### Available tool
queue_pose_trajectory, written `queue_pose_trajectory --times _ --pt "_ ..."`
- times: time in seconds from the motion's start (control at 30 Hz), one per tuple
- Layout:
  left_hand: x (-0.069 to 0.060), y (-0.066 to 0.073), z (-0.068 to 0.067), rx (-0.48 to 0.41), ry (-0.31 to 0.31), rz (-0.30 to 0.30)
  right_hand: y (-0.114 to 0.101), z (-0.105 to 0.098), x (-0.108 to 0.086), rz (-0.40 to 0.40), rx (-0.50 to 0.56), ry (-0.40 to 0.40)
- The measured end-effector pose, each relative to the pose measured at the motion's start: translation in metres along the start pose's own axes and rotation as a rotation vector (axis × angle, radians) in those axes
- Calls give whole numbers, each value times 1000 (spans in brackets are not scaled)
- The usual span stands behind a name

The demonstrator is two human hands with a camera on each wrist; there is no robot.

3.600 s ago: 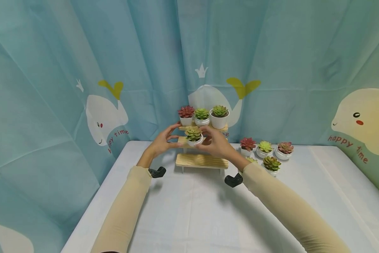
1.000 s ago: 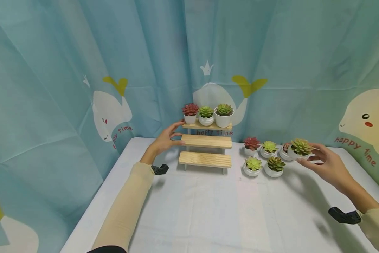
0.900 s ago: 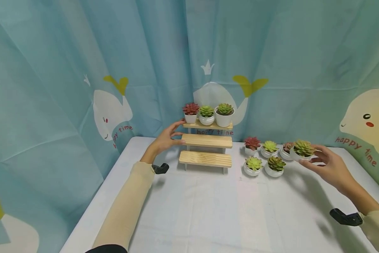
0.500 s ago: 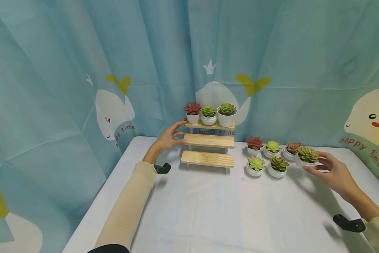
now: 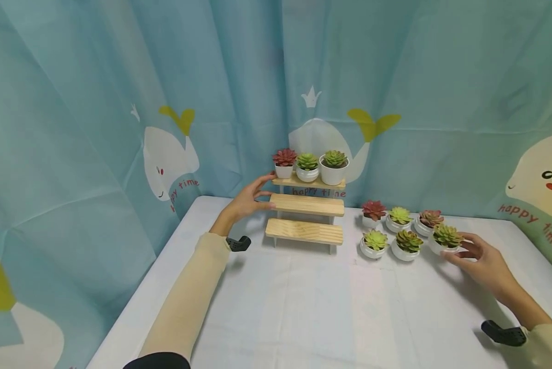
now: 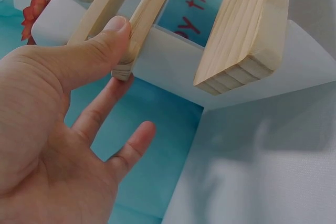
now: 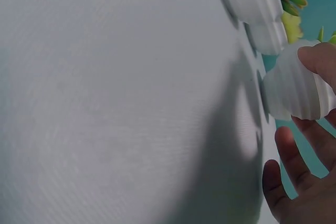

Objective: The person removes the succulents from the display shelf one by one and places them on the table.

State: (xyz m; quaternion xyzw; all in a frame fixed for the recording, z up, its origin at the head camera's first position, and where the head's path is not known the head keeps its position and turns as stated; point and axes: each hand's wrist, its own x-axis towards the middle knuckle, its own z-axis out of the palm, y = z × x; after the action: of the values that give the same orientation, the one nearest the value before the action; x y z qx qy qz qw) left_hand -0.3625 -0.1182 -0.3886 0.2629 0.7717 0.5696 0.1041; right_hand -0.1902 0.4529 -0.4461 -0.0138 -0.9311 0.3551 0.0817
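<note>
As the head view shows it, a squat white round pot with a green, red-tipped succulent rosette (image 5: 445, 239) sits between three and four o'clock of centre, gripped by the right hand (image 5: 484, 264) from its four o'clock side. Its short upright axis points the rosette towards twelve; a white pot with a dark green succulent (image 5: 406, 246) stands near at nine. The left hand (image 5: 247, 201) holds the left end of a three-tier stand of pale wooden planks (image 5: 306, 204). Since half a second ago, the held pot has sunk nearer the white tabletop (image 5: 322, 302), while the left hand has stayed at the stand. Whether the pot's base touches is hard to tell.

From the left wrist, the thumb and a finger pinch the middle plank's end; the index finger is hidden.

From the right wrist, the gripped pot's base points towards nine, its rim towards three; the hand and frame edge conceal most leaves.
</note>
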Motion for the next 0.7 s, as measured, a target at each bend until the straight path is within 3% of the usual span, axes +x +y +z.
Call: queue_pose_trajectory --times 0.7 --pt "1 -3 1 19 23 -2 6 13 -1 38 -69 -37"
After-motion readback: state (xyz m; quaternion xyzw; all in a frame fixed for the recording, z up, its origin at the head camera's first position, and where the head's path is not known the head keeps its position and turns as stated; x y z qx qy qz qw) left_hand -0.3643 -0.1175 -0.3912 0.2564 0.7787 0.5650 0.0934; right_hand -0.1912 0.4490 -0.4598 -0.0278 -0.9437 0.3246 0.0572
